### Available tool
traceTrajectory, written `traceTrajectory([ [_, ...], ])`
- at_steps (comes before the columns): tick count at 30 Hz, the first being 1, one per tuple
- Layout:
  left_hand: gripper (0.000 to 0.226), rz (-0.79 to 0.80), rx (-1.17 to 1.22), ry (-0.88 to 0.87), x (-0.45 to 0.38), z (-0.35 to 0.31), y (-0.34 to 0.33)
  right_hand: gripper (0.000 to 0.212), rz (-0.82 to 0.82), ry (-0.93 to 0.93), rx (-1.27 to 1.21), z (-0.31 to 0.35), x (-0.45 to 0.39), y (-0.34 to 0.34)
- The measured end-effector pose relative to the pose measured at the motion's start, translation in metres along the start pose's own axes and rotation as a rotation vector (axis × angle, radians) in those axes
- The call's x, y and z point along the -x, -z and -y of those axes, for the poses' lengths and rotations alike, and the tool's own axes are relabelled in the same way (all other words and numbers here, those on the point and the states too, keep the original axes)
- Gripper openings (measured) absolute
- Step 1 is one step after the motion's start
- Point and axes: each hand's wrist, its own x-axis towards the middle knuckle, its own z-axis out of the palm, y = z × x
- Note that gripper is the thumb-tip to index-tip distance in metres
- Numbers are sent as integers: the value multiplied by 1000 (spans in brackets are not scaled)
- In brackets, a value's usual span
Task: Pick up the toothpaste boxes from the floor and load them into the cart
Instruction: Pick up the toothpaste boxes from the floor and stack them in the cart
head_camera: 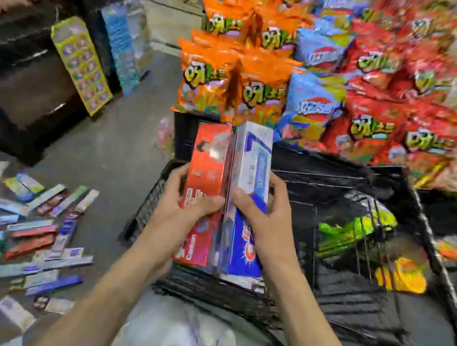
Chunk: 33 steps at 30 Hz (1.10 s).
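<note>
Between the fingers of the left hand and right hand, the red toothpaste box and blue toothpaste box are being clasped side by side above the cart. Uneven squeezing could be letting one slide out onto the floor, beside the remaining pile of boxes.

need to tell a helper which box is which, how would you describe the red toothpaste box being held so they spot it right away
Find the black wire cart below the snack bag display. Above its left end, two hands hold two long cardboard boxes side by side. The red toothpaste box is in the left hand; its neighbour, the blue and white toothpaste box, is in the right hand.
</note>
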Motion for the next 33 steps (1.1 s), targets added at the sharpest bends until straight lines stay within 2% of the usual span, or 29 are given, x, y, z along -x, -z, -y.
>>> traceTrajectory([
  [4, 62, 0, -61, 86, -32, 33, -69, 69, 1, -152, 21, -16, -39, 87],
  [8, 65, -95, -110, 179, -50, 63, -91, 59, 28, -256, 59, -41, -64, 141],
  [15, 69, -130, -292, 279, -91, 127, -82, 58, 94, -367, 233, -120, -83, 190],
  [17, 75, -94, -397, 299, -105, 150, -73, 59, 80, -395, 290, -144, -86, 201],
  [21, 66, 21, -597, 275, -135, 191, -65, 60, 66, -422, 395, -190, -95, 222],
  [27, 59, 22, -678, 219, -164, 248, -42, 66, 266, -427, 639, -255, -112, 224],
  [29, 54, 63, -740, 220, -169, 269, -28, 64, 282, -424, 687, -277, -118, 223],
  [31, 52, 173, -837, 290, -178, 291, -15, 60, 263, -419, 724, -299, -127, 223],
  [33, 57, 443, -952, 328, -187, 312, -4, 55, 204, -405, 754, -318, -137, 224],
])
